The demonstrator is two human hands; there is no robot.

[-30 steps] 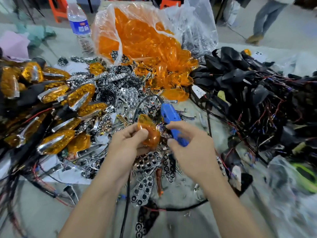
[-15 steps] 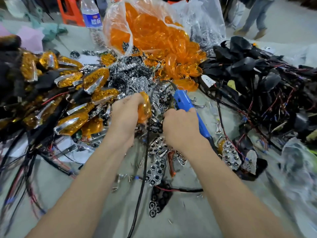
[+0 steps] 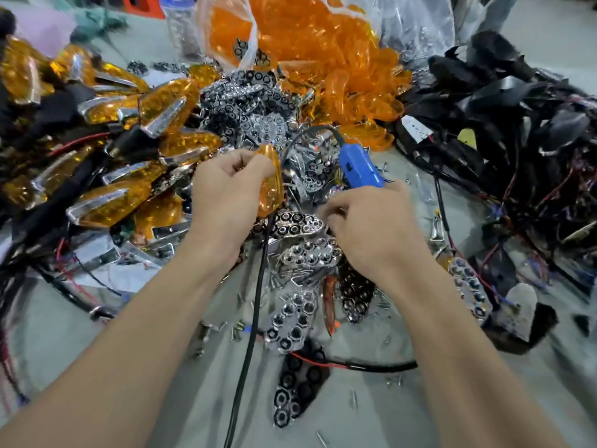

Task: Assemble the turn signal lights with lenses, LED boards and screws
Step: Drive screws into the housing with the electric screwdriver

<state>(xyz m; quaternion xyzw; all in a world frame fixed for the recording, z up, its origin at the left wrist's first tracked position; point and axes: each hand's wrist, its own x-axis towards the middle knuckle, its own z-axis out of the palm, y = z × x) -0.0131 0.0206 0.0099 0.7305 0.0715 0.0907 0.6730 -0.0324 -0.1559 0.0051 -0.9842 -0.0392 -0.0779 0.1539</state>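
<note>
Head view, nearest first: two bare forearms reach out over the grey table (image 3: pixel 371 415), where loose screws (image 3: pixel 237 331) are scattered among chrome reflector plates (image 3: pixel 292 318) with honeycomb cells. A black cable (image 3: pixel 255 302) runs up between the arms.

The left hand (image 3: pixel 226 189) is clenched around an amber lens (image 3: pixel 269 185), holding it on edge above the plates. The right hand (image 3: pixel 365 221) is curled around the lower end of the blue screwdriver (image 3: pixel 358 169), whose body sticks up and away from the knuckles. Its fingertips dip down onto a chrome plate just beside the lens. Whether they pinch a plate or a screw cannot be told.

My reading is that this is the gathering step: lens in one hand, the next part being picked from the heap. The next move would call for lifting one plate free without dragging its neighbours, seating it against the lens, then turning the screwdriver tip toward a screw.

The lens sits between the two hands, touching the left and near the right.

Farther off, finished lights (image 3: pixel 106 205) pile up on the left and black housings (image 3: pixel 504 124) with wires on the right. A clear bag of orange lenses (image 3: pixel 307 43) spills open at the back.
</note>
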